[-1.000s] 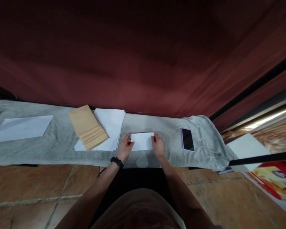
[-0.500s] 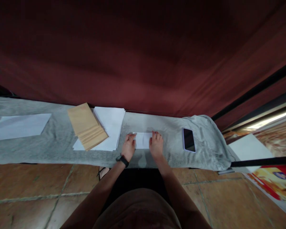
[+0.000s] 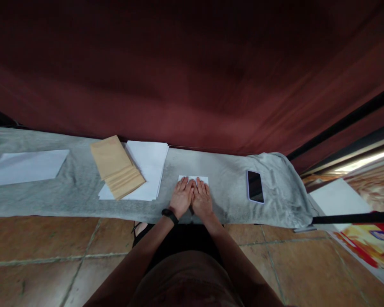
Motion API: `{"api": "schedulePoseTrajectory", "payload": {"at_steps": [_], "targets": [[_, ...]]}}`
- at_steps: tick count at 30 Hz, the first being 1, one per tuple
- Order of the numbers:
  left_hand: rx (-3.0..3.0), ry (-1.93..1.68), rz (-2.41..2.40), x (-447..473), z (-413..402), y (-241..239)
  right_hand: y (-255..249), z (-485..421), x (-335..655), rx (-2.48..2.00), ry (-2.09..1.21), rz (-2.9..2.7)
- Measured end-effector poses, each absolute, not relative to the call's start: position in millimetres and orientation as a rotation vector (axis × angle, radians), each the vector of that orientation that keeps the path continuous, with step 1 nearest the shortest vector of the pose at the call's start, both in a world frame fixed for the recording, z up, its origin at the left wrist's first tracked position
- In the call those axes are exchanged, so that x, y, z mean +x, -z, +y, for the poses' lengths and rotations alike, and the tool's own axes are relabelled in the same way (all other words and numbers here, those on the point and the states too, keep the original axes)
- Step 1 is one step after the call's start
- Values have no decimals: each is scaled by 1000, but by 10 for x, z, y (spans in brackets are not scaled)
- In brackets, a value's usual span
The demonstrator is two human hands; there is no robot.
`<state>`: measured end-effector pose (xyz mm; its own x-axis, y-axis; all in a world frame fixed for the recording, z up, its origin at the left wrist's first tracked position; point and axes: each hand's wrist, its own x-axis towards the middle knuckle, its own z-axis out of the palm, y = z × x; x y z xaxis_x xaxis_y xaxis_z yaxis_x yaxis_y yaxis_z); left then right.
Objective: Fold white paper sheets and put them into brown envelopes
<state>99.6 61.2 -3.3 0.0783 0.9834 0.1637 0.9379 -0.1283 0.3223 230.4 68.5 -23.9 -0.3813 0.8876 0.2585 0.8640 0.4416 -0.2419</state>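
Note:
A small white folded sheet of paper lies on the grey cloth in front of me, mostly covered by my hands. My left hand, with a dark band on its wrist, rests flat on the left part of the paper, fingers stretched out. Beside it, touching at the fingers, my right hand lies flat on the right part of the paper. Only the far edge and the corners of the sheet show past my fingertips.
Left of my hands, brown paper envelopes lie fanned on a stack of white sheets. Another white sheet is at the far left. A phone lies to the right on the grey cloth. A dark red curtain hangs behind.
My hands have come together from the paper's two side edges and now lie flat over it. The paper shows less and looks narrower from front to back.

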Motion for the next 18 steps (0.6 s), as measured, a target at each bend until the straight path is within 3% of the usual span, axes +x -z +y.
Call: {"api": "schedulePoseTrajectory", "payload": {"at_steps": [18], "targets": [[2190,-478,2061,1010,596,187,255,736,2560,-1602,-27,-2215]]}}
